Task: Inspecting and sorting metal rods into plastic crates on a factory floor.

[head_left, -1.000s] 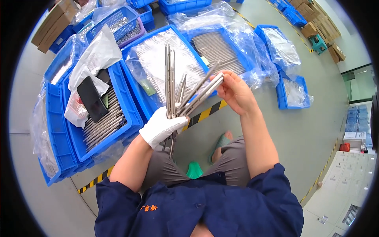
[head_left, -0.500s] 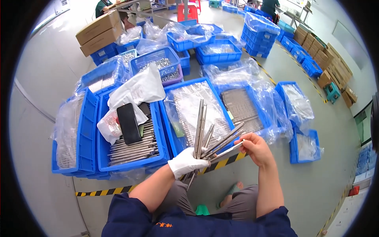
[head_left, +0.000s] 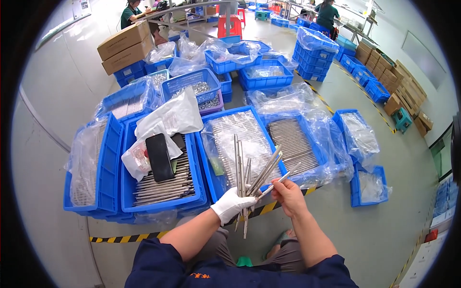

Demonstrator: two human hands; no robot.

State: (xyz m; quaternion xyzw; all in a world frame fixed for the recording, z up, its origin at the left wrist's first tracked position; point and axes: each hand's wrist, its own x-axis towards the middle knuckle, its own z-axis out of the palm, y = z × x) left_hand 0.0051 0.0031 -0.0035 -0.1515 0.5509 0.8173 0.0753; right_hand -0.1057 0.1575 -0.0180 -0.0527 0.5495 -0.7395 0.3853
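My left hand (head_left: 229, 206), in a white glove, is closed around a fanned bunch of thin metal rods (head_left: 263, 174). Some of them stand nearly upright, others slant to the right, and a few ends stick out below the glove. My bare right hand (head_left: 289, 198) pinches a single metal rod (head_left: 291, 172) at the right side of the bunch. That rod's lower end lies close to the left hand; whether it touches the others I cannot tell. Just beyond the hands is a blue crate (head_left: 214, 178) with rows of rods under clear plastic.
A black phone (head_left: 160, 157) and a white plastic bag (head_left: 178, 111) lie on rods in the left blue crate (head_left: 126, 180). Another rod-filled crate (head_left: 314, 142) stands to the right. Farther off are a blue basket (head_left: 189, 80) of small metal parts, cardboard boxes (head_left: 124, 40) and two people.
My right hand has moved left and down with its rod, nearer the left hand. The bunch has dropped slightly, and the view has tilted up a little.
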